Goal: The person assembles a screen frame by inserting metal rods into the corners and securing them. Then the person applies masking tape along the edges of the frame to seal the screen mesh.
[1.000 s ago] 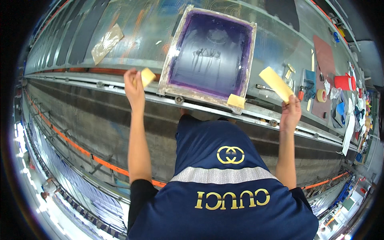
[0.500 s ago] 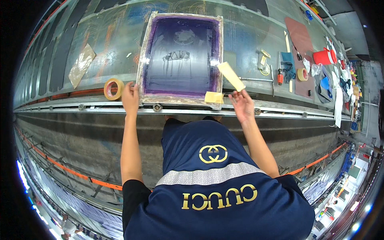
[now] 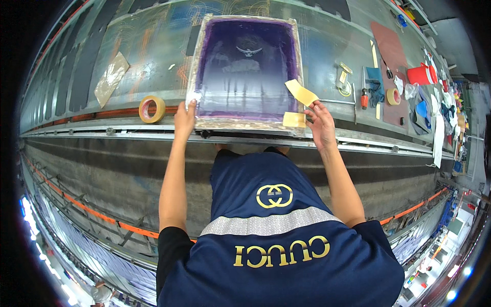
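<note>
Head view, L→R.

Upper left of frame: crumpled tan paper sheet (image 3: 111, 78) lying flat on the long grey-green metal counter (image 3: 153, 46). Just right of it, tan roll of adhesive tape (image 3: 152, 109), on edge near counter rim, close to L hand but apart.

Centre top: rectangular printing screen w/ purple mesh and pale taped frame (image 3: 245, 71), flat on counter. Left hand (image 3: 184, 118) fingers closed down on its lower-left frame corner.

Right hand (image 3: 321, 125) at lower-right corner; fingertips pinched on a yellow-tan strip of tape (image 3: 302, 92), angled up-right, second piece (image 3: 294, 119) stuck on frame beside it.

Right edge: red bucket (image 3: 420, 75), small tape roll (image 3: 393, 96), hand tools – too small to tell.

Handling, est.: frame stiff, moderately light; mesh taut, fragile → grip frame rails/corners only. Tape strip limp, sticky one side; hold by ends.
</note>
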`<state>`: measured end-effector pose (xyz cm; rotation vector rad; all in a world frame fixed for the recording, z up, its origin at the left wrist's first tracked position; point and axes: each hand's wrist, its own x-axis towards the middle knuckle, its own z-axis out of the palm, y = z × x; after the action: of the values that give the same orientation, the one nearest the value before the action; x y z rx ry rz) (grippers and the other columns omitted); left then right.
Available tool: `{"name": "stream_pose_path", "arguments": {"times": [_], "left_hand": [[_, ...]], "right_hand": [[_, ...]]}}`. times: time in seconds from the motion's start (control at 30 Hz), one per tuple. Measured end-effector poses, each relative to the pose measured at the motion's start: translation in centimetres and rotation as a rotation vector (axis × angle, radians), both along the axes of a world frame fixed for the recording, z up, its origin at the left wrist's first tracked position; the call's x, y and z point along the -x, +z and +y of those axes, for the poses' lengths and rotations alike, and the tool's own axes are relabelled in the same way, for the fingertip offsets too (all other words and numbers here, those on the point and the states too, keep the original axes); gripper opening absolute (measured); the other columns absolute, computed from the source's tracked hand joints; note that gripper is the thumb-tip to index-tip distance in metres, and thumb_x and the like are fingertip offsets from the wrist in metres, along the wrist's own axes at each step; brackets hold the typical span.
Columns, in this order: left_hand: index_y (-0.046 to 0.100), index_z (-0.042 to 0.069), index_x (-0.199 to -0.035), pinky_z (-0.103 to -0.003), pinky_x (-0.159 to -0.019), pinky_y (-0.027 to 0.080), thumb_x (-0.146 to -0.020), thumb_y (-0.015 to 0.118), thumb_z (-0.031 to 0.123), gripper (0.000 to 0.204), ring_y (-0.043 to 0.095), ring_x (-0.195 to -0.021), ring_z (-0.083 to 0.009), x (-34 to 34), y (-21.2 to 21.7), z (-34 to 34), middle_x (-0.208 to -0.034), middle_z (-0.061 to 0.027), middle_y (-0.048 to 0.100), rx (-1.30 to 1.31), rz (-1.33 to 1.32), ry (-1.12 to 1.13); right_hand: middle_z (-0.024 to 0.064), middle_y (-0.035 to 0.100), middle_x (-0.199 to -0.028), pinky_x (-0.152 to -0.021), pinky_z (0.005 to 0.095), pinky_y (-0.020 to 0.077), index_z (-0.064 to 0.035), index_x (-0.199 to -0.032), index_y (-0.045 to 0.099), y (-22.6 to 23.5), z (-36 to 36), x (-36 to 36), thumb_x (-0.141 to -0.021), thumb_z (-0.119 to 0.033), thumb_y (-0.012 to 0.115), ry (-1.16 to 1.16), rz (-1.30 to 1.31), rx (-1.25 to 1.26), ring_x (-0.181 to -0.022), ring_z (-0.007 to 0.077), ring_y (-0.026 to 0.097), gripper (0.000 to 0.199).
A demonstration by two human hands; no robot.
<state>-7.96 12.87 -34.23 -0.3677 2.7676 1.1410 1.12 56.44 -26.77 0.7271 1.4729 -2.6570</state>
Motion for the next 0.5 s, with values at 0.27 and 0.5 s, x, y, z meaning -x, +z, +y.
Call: {"name": "stream_pose_path", "arguments": {"times": [0.27, 0.5], "left_hand": [[0.064, 0.000, -0.119, -0.049, -0.088, 0.049, -0.099, 0.052, 0.060, 0.064, 0.065, -0.105, -0.0468, -1.8, -1.4, 1.5, -0.106, -0.0287, 0.069, -0.073, 0.002, 0.086], [0.066, 0.002, -0.123, -0.047, -0.092, 0.049, -0.095, 0.056, 0.063, 0.068, 0.064, -0.109, -0.0453, -2.1, -3.7, 1.2, -0.112, -0.0272, 0.070, -0.053, 0.021, 0.168]], "right_hand": [[-0.0022, 0.064, -0.091, -0.080, 0.0275, 0.0489, -0.0091, -0.104, 0.064, -3.3, 0.0, -0.8, -0.097, -0.030, 0.071, -0.225, -0.220, -0.397, -0.080, 0.0074, 0.058, 0.023], [0.0060, 0.065, -0.088, -0.075, 0.0310, 0.0488, 0.0038, -0.097, 0.060, -1.3, -1.3, 0.1, -0.102, -0.020, 0.063, -0.105, 0.207, -1.176, -0.082, 0.0143, 0.059, 0.025]]}}
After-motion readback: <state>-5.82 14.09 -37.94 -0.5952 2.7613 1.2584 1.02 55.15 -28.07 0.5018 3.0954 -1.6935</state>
